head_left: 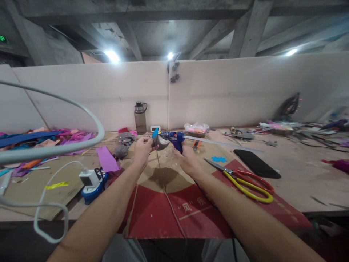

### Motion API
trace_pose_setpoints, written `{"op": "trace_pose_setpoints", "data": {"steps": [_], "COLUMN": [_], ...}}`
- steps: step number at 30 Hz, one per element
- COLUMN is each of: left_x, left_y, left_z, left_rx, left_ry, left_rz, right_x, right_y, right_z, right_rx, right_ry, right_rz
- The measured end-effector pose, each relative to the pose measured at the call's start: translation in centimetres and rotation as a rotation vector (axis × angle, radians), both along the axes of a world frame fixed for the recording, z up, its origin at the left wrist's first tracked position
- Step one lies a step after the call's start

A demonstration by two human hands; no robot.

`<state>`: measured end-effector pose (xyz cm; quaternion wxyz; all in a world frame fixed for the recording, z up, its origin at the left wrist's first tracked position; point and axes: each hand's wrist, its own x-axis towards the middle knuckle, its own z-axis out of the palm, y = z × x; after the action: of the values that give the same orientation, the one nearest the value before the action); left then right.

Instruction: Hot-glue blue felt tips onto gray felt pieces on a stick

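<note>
My left hand point(144, 150) pinches a curved grey piece point(163, 145), perhaps felt, with a blue tip point(155, 132) on top. A thin cord point(158, 160) hangs below it toward the front edge of the table. My right hand point(187, 155) is wrapped round a blue hot glue gun point(177, 139), and a long clear glue stick point(218, 142) runs out of its back to the right. The gun's nozzle points left, close to the grey piece; whether they touch I cannot tell. Right of my right hand lies a blue flower-shaped cutout point(219, 159).
Red-and-yellow-handled scissors point(245, 182) and a black phone point(256, 163) lie to the right. A white charger point(89, 178) sits in a blue socket at left, near coloured scraps point(54, 140). A bottle point(140, 120) stands behind. A white cable point(92, 116) loops across the near left.
</note>
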<state>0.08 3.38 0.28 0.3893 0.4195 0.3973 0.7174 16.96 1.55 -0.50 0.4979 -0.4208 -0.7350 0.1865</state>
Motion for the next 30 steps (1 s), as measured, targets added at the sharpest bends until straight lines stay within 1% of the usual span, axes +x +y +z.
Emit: {"op": "trace_pose_setpoints", "data": {"steps": [8,16,24,30], "left_x": [0.05,0.01,-0.08,-0.1], "left_y": [-0.12,0.03,0.27,0.18], "left_z": [0.19,0.01,-0.16,-0.04], "left_rx": [-0.007,0.006,0.016,0.002], "left_ry": [0.0,0.035,0.05,0.017], "left_rz": [-0.003,0.015,0.027,0.022], "right_x": [0.03,-0.4,-0.54,-0.43], "right_y": [0.13,-0.47,-0.69,-0.39], "right_z": [-0.19,-0.21,-0.11,-0.18], "right_rx": [0.013,0.05,0.059,0.051], "right_ry": [-0.01,-0.017,-0.033,-0.028], "right_rz": [0.005,0.094,0.12,0.079]}}
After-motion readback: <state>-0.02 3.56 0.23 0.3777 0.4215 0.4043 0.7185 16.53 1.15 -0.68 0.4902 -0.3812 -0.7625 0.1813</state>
